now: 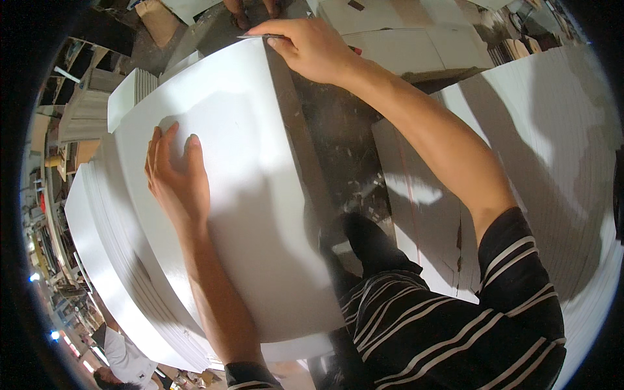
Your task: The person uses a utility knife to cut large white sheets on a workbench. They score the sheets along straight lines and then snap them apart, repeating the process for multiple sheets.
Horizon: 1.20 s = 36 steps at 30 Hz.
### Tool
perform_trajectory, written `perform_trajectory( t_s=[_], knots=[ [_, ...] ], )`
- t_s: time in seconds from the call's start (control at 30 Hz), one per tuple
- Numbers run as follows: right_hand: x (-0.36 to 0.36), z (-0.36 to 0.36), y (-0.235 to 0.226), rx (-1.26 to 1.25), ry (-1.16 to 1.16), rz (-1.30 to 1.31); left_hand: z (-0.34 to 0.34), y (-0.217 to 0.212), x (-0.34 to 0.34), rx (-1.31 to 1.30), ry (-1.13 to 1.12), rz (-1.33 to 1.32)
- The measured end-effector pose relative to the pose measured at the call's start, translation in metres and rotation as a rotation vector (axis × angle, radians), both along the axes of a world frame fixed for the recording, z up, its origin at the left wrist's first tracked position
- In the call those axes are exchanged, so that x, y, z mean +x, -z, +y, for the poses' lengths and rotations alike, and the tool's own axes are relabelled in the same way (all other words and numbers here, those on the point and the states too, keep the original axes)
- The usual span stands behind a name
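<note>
Knife (249, 36) apparently touches plain white board (250, 136).

From afar, I see the bare left hand (180, 185) on a white rectangular panel (260, 227), the bare right hand (312, 49), a slim pointed tool (251, 37) in it, at the panel's far right corner; white flat boards (97, 214) lie stacked left, a broad white layered stack (552, 130) right, dark floor (351, 153) between.

Your shirt (448, 344), lower right: black, narrow off-white stripes in pairs. Panel (240, 195) before you, centre: plain white. Panel stack (565, 117), right: white, closely lined in grey, one thin red line (409, 188) down its left part. Your blade (250, 37), top centre: silvery grey. Floor (351, 149), mid-frame: dark, pale-speckled. Co-worker's shirt (130, 357), lower left: white.
</note>
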State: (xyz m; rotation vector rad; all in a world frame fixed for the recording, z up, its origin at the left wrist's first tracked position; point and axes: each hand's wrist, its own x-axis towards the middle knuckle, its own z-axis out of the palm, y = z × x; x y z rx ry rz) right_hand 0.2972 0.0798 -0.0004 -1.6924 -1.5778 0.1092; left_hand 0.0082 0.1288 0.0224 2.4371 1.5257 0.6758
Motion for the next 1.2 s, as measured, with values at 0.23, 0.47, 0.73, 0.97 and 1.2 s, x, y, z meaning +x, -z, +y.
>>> perform_trajectory(
  t_s=[0.23,0.47,0.73,0.97,1.2],
  knots=[
    [-0.032,-0.058,0.004,0.033,-0.094,-0.092,0.002,0.002,0.000,0.027,0.015,0.001],
    [-0.124,-0.196,-0.012,-0.106,-0.262,-0.012,-0.002,-0.001,0.002,-0.050,-0.055,0.011],
    [-0.048,-0.091,0.029,0.084,0.078,0.438,0.004,0.003,0.000,-0.023,-0.035,0.046],
    [-0.023,0.006,0.038,0.265,0.112,0.302,0.006,0.005,-0.004,0.045,0.022,0.035],
    [-0.024,0.010,0.037,0.299,0.038,0.293,0.010,0.010,-0.006,0.054,0.025,0.007]
  ],
)
